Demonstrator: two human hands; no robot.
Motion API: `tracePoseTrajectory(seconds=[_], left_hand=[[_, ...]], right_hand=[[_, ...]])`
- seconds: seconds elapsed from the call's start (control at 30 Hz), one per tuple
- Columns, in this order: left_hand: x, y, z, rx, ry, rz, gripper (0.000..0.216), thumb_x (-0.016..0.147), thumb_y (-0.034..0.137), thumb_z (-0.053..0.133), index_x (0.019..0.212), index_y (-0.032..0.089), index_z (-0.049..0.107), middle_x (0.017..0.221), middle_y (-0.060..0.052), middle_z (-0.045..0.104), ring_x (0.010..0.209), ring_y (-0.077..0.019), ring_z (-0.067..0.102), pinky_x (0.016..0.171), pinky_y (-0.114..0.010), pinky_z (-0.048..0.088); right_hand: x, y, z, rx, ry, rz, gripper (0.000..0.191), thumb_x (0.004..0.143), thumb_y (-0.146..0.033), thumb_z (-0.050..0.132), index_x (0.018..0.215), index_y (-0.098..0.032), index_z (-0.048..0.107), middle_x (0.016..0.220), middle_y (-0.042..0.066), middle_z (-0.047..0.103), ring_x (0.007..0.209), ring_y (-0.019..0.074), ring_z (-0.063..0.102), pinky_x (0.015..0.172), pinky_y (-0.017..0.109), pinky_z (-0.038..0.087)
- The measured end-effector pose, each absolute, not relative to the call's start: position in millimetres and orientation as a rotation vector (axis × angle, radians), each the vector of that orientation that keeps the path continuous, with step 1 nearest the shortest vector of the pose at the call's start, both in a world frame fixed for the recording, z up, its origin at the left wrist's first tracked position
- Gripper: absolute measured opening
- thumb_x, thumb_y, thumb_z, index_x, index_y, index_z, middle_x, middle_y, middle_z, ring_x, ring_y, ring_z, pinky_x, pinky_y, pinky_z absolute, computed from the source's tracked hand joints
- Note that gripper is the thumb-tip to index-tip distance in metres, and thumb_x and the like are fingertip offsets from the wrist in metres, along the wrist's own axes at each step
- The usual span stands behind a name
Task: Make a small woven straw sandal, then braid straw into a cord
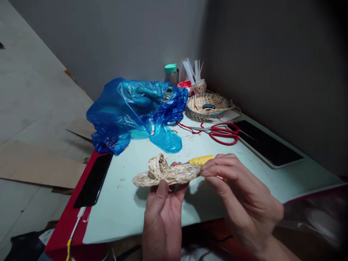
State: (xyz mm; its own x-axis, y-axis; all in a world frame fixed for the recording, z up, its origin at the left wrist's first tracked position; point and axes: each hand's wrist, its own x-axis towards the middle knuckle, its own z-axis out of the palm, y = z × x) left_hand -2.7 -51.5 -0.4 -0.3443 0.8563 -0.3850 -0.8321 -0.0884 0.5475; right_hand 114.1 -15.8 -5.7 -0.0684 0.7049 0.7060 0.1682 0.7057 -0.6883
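Note:
A small woven straw slipper (168, 174) with a braided loop strap is raised above the table. My left hand (165, 206) grips it from below, thumb on the near side and fingers behind. At the slipper's right end, my right hand (239, 188) has its thumb and fingers drawn together in a pinch against the straw; any loose strand between them is hidden. Just behind that end shows a yellow tool handle (201, 160) with a thin metal shaft. Whether it lies on the table or rests against the right hand I cannot tell.
On the pale green tabletop (119, 217) are red-handled scissors (223, 133), a crumpled blue plastic bag (130, 108), a tablet (268, 143) and a phone (94, 180). A woven basket (195, 105), a cup of white sticks (199, 87) and a green-lidded jar (171, 74) stand behind.

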Motion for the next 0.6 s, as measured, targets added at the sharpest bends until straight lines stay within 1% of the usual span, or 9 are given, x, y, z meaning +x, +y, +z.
tracePoseTrajectory(seconds=[0.07,0.13,0.2,0.27,0.33,0.4,0.47,0.6], left_hand=[[-2.8,-52.0,-0.2,0.037,0.849,1.735,0.051,0.088,0.017,0.055,0.137,0.027,0.048,0.132,-0.01,0.059,0.121,-0.0289,0.055,0.1,-0.044,0.049],[-2.5,-53.1,-0.9,0.012,0.858,1.712,0.053,0.086,0.016,0.057,0.137,0.025,0.048,0.131,-0.011,0.059,0.121,-0.0295,0.055,0.101,-0.045,0.048],[-1.7,-54.0,-1.6,0.003,0.861,1.696,0.055,0.083,0.016,0.059,0.137,0.024,0.048,0.13,-0.012,0.059,0.122,-0.03,0.054,0.102,-0.045,0.046],[0.0,-54.0,-1.9,0.021,0.855,1.702,0.057,0.082,0.014,0.06,0.137,0.023,0.048,0.131,-0.012,0.059,0.124,-0.03,0.052,0.103,-0.045,0.045],[1.9,-53.6,-2.0,0.051,0.847,1.719,0.058,0.081,0.014,0.061,0.137,0.022,0.048,0.132,-0.012,0.058,0.126,-0.0299,0.051,0.104,-0.045,0.044],[3.1,-53.4,-3.0,0.073,0.851,1.719,0.058,0.08,0.014,0.062,0.136,0.02,0.049,0.132,-0.012,0.058,0.127,-0.0302,0.05,0.105,-0.045,0.043],[2.5,-54.2,-5.7,0.102,0.853,1.714,0.056,0.08,0.015,0.063,0.135,0.02,0.052,0.131,-0.012,0.059,0.127,-0.0305,0.049,0.107,-0.046,0.041],[-6.4,-55.9,-13.3,0.181,0.853,1.699,0.054,0.08,0.017,0.065,0.132,0.023,0.054,0.128,-0.009,0.062,0.128,-0.0302,0.048,0.108,-0.046,0.04]], right_hand=[[118.0,-17.5,-8.0,-0.726,-1.71,0.432,0.019,0.087,-0.006,0.055,0.097,-0.02,0.064,0.092,0.005,0.065,0.087,0.0198,0.059,0.078,0.037,0.046],[117.8,-18.6,-11.1,-0.733,-1.811,0.306,0.018,0.085,-0.012,0.062,0.102,-0.019,0.063,0.094,0.006,0.066,0.088,0.0203,0.058,0.079,0.037,0.046],[116.1,-18.6,-14.4,-0.753,-1.869,0.167,0.025,0.082,-0.014,0.069,0.106,-0.019,0.063,0.096,0.006,0.066,0.089,0.0207,0.057,0.08,0.037,0.045],[115.6,-17.5,-17.0,-0.739,-1.901,0.067,0.028,0.081,-0.012,0.068,0.107,-0.019,0.063,0.096,0.006,0.067,0.089,0.0207,0.056,0.08,0.038,0.044],[116.6,-16.3,-18.4,-0.686,-1.94,0.026,0.027,0.084,-0.011,0.062,0.11,-0.018,0.063,0.099,0.006,0.068,0.088,0.0206,0.057,0.079,0.04,0.045],[117.5,-15.7,-18.3,-0.638,-1.981,0.038,0.029,0.087,-0.012,0.056,0.115,-0.018,0.061,0.1,0.007,0.07,0.086,0.0203,0.058,0.078,0.04,0.044],[117.3,-15.9,-17.0,-0.589,-1.965,0.102,0.031,0.087,-0.009,0.056,0.117,-0.017,0.06,0.097,0.007,0.071,0.084,0.0198,0.059,0.077,0.04,0.045],[121.4,-17.4,-10.6,-0.563,-1.868,0.405,0.028,0.084,-0.003,0.055,0.107,-0.017,0.063,0.09,0.006,0.067,0.079,0.0171,0.06,0.072,0.034,0.048]])
